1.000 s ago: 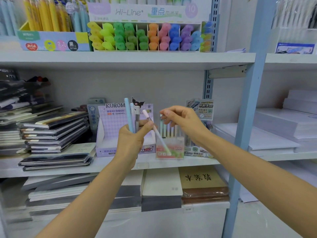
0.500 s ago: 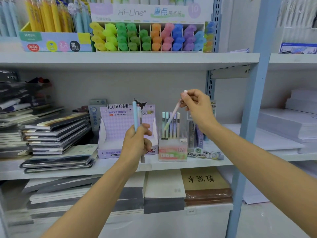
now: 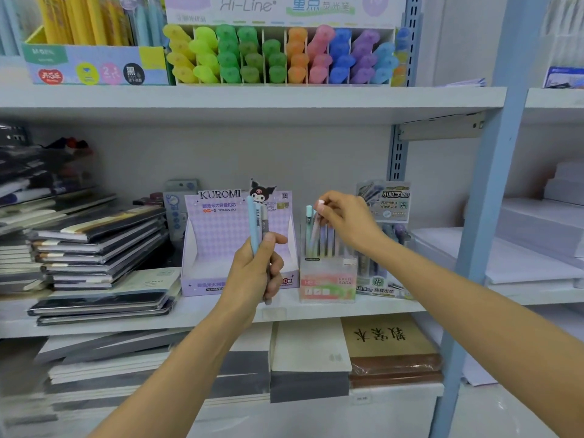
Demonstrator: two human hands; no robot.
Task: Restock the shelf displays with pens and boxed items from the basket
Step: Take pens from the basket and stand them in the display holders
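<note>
My left hand (image 3: 257,270) grips a small bunch of pens (image 3: 254,226), a light blue one and a grey one, upright in front of the purple Kuromi display box (image 3: 218,235). My right hand (image 3: 344,216) pinches the top of a pink pen (image 3: 316,230) whose lower end stands inside the clear pen holder (image 3: 327,282) on the middle shelf. Several other pastel pens stand upright in that holder. The basket is not in view.
Stacked notebooks (image 3: 94,248) fill the left of the middle shelf (image 3: 221,311). A second pen display (image 3: 384,241) stands right of the holder. Highlighters (image 3: 278,56) line the upper shelf. A blue upright post (image 3: 483,216) bounds the bay. Paper stacks (image 3: 537,241) lie at the right.
My right hand took the pink pen out of the left hand's bunch, carried it right and up, then lowered it into the clear holder. My left hand stayed put with the other pens.
</note>
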